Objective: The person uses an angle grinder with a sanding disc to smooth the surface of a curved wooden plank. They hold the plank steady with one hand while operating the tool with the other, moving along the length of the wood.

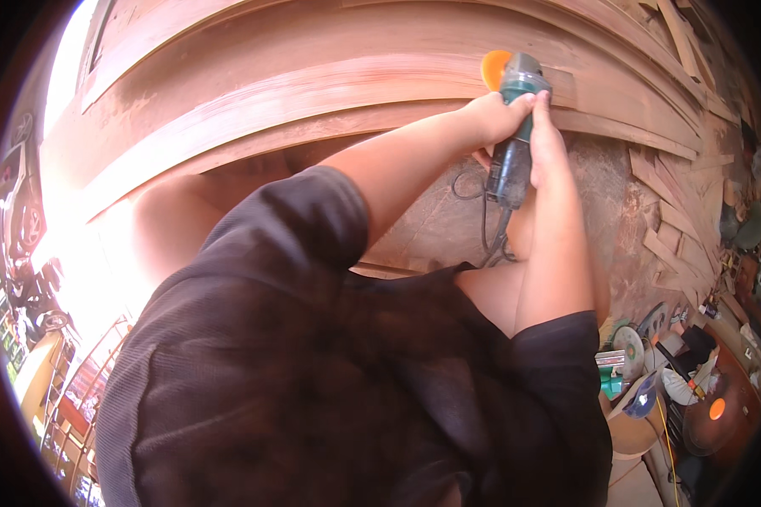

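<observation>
Both my hands are wrapped round a green and black angle grinder (511,160). My left hand (493,118) grips the green front part of its body from the left, and my right hand (548,144) clasps it from the right. Some of the fingers are hidden behind the tool. An orange disc (495,69) sits at the grinder's head, over or against a long reddish wooden plank (355,82); whether it touches the wood I cannot tell. The grinder's dark cord (485,224) hangs from its rear end toward my legs.
More long boards (313,34) lie beyond the plank. Wood offcuts (672,228) are scattered on the floor to the right. At the lower right stands a cluttered heap of tools and discs (628,351), with a yellow cord (666,439). Bright light washes out the left side.
</observation>
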### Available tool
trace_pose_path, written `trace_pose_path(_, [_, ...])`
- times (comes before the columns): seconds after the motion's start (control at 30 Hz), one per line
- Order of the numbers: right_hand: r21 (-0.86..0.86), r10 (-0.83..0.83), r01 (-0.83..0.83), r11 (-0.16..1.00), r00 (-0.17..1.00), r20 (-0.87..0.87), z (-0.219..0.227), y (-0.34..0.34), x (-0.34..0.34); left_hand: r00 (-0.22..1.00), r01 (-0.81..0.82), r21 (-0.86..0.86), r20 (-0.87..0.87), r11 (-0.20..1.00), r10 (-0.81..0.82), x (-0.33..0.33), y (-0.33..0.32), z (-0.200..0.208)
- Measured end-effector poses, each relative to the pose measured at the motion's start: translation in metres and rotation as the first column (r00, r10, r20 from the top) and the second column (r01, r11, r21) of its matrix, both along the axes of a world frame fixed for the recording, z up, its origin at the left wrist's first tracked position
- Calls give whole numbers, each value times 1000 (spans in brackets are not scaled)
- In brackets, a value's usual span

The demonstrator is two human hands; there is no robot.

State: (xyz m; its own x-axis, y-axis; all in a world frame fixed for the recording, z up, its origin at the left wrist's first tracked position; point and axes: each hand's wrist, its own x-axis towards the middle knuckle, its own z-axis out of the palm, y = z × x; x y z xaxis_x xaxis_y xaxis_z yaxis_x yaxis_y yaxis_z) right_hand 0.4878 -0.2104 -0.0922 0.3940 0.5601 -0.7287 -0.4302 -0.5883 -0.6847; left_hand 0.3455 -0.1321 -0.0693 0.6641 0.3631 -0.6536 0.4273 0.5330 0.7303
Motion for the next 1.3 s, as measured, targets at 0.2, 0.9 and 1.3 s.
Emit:
trace_pose_path(0.2, [55,419,-442,895,877,235,5,51,-134,943,-331,38,-29,943,332,-142,7,-3])
trace_pose_path(0.9, [-46,123,-116,992,972,202,15,-11,10,995,-98,4,5,995,98,12,-21,2])
trace_pose_path(1.3, [55,578,-610,791,773,261,3,30,-168,825,-562,18,-65,827,562,-180,-46,-16])
